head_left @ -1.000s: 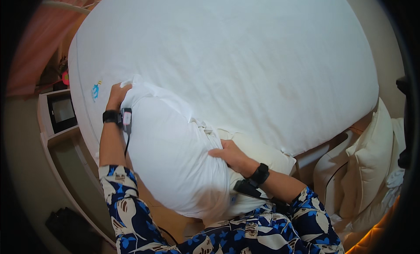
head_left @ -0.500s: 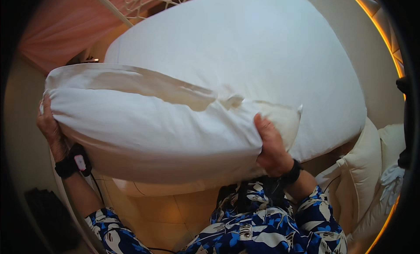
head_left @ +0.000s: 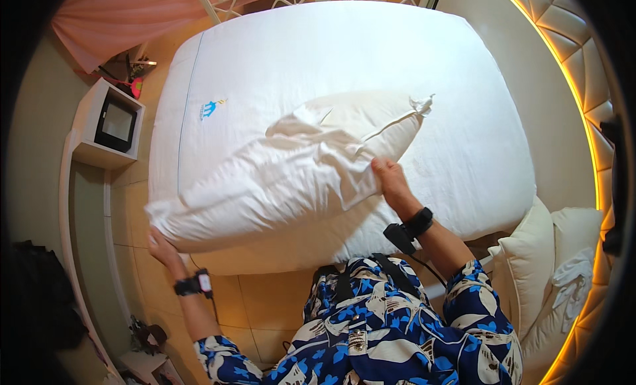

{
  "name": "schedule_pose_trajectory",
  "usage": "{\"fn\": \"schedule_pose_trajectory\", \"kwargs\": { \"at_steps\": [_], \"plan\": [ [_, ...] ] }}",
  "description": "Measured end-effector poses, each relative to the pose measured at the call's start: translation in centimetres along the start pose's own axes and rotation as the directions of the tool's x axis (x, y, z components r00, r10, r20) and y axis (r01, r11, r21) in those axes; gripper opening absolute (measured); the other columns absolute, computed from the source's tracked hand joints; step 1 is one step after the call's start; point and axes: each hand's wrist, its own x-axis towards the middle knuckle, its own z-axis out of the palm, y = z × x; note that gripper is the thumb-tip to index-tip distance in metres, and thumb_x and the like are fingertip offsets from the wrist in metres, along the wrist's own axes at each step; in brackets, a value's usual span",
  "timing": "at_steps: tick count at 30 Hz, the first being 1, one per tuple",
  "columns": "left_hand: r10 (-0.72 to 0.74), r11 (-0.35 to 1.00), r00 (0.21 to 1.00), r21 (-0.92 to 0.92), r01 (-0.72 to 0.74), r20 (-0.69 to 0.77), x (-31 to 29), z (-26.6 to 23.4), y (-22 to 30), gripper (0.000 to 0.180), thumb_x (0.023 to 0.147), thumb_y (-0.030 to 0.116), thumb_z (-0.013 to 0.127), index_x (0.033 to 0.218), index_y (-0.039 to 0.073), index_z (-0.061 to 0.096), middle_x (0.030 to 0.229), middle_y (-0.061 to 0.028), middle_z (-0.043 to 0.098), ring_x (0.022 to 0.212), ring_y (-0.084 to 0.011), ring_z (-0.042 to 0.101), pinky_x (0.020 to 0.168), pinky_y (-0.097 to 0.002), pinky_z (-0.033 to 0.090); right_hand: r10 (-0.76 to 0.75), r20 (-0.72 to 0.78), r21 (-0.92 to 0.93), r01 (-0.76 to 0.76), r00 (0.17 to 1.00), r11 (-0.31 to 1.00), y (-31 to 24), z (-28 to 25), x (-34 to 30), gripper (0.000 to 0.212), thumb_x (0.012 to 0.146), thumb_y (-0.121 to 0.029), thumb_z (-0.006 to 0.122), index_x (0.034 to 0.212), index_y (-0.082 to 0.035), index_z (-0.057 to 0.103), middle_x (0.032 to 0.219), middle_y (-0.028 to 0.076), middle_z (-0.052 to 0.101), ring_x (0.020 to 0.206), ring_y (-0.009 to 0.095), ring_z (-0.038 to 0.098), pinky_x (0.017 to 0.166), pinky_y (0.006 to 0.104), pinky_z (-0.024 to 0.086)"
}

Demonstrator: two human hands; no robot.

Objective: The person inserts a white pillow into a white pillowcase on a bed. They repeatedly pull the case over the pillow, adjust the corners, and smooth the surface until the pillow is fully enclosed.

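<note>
A cream pillow lies slantwise over the near part of the bed, its bare end pointing far right with a crumpled corner. The rest of it is inside a rumpled white pillowcase, whose open edge gapes around the pillow. My left hand is closed on the pillowcase's near left corner. My right hand grips the edge of the opening, fingers partly hidden under the cloth. Beneath everything is the bed's white fitted sheet, marked with a thin blue line and a small blue print.
Two cream pillows with a crumpled white cloth lean at the right, by a padded, lit headboard. On the left are a white cabinet and a pink curtain. A white lattice screen stands behind the bed.
The pillow and case have come down toward the bed, away from me, with the bare end now pointing farther up. My left hand moved right and lower; my right hand rose slightly. Both kept hold.
</note>
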Motion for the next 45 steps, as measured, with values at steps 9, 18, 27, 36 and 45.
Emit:
{"fn": "schedule_pose_trajectory", "kwargs": {
  "at_steps": [9, 18, 27, 36, 45],
  "plan": [
    [-0.133, 0.959, 0.988, -0.242, 0.149, 0.079, -16.0, -3.5, -3.9, 0.031, 0.096, 0.026, 0.047, 0.097, -0.004, 0.054, 0.087, -0.0057, 0.056, 0.080, -0.0155, 0.049, 0.073, -0.0290, 0.042, 0.252, 0.394, -0.388, -0.089, 0.884, 0.918, -1.4, 3.4, -4.9, 0.021, 0.082, -0.020, 0.061, 0.088, -0.001, 0.065, 0.075, -0.003, 0.059, 0.065, 0.007, 0.050, 0.060, 0.0230, 0.041],
    [-0.365, 0.878, 0.930, -0.342, 0.334, -0.028, -20.0, -2.9, -2.4, 0.037, 0.097, 0.029, 0.047, 0.072, 0.003, 0.050, 0.068, 0.0018, 0.049, 0.063, -0.0090, 0.041, 0.060, -0.0258, 0.040, 0.511, 0.618, 0.160, -0.732, 0.598, 0.663, -0.5, 2.2, -3.9, 0.042, 0.078, -0.018, 0.060, 0.114, 0.004, 0.056, 0.102, 0.012, 0.063, 0.092, 0.021, 0.061, 0.087, 0.0331, 0.047],
    [-0.472, 0.875, 0.854, -0.235, 0.423, -0.218, -20.1, -5.1, -7.3, 0.043, 0.097, 0.032, 0.044, 0.090, -0.008, 0.061, 0.080, -0.0071, 0.060, 0.070, -0.0142, 0.053, 0.063, -0.0294, 0.046, 0.147, 0.300, -0.145, -0.107, 0.943, 0.984, -3.2, 7.5, 4.2, 0.032, 0.086, -0.025, 0.058, 0.108, -0.002, 0.058, 0.096, 0.006, 0.064, 0.087, 0.016, 0.060, 0.079, 0.0295, 0.047],
    [-0.524, 0.836, 0.840, -0.272, 0.476, -0.141, -20.7, -4.5, -6.1, 0.044, 0.098, 0.031, 0.043, 0.097, -0.009, 0.060, 0.090, -0.0119, 0.063, 0.079, -0.0175, 0.056, 0.072, -0.0305, 0.048, 0.221, -0.005, -0.102, -0.220, 0.975, 0.970, -0.8, -2.7, 8.5, 0.032, 0.086, -0.018, 0.060, 0.110, 0.003, 0.056, 0.097, 0.011, 0.065, 0.081, 0.017, 0.063, 0.076, 0.0301, 0.052],
    [-0.801, 0.520, 0.573, -0.271, 0.810, 0.174, -24.3, -4.8, -12.4, 0.050, 0.091, 0.044, 0.050, 0.118, 0.002, 0.052, 0.116, -0.0145, 0.057, 0.101, -0.0265, 0.057, 0.082, -0.0373, 0.049, 0.363, 0.511, -0.203, -0.301, 0.779, 0.932, 0.6, 3.6, 7.5, 0.050, 0.089, -0.042, 0.055, 0.115, 0.001, 0.059, 0.107, 0.010, 0.063, 0.097, 0.020, 0.059, 0.093, 0.0307, 0.042]
  ]
}}
